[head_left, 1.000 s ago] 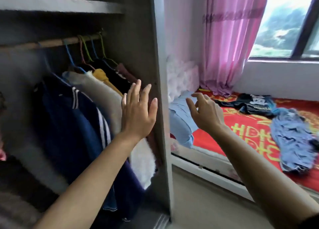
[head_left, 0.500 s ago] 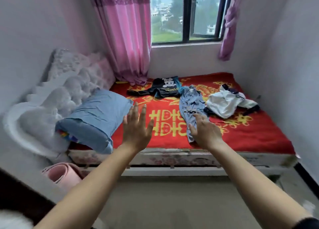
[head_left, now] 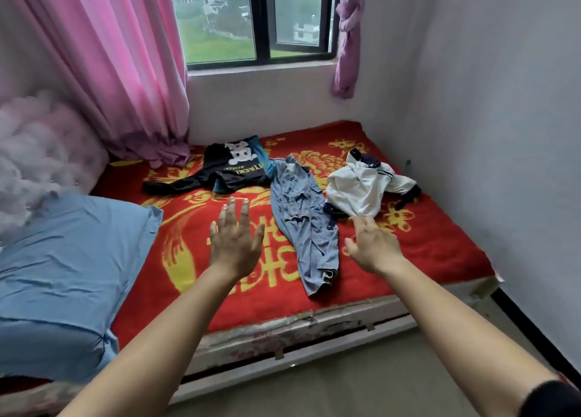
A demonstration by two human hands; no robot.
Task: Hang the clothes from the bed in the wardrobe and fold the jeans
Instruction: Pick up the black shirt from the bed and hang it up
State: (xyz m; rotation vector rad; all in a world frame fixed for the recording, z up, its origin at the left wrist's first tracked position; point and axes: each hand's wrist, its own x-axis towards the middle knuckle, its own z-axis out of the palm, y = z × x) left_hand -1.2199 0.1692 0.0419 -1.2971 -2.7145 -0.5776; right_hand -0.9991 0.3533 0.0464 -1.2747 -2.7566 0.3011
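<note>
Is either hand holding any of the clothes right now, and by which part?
Left hand holds nothing. Right hand reaches the near edge of the white jacket; whether it pinches it cannot be told.

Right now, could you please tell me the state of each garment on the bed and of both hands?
jeans, unfolded, flat on the bed.
black top, spread out, unhung.
white jacket, crumpled in a heap.
left hand, open, empty.
right hand, open, fingertips by the white jacket.

head cam | looks forward-down | bed (head_left: 393, 297) near | single view
</note>
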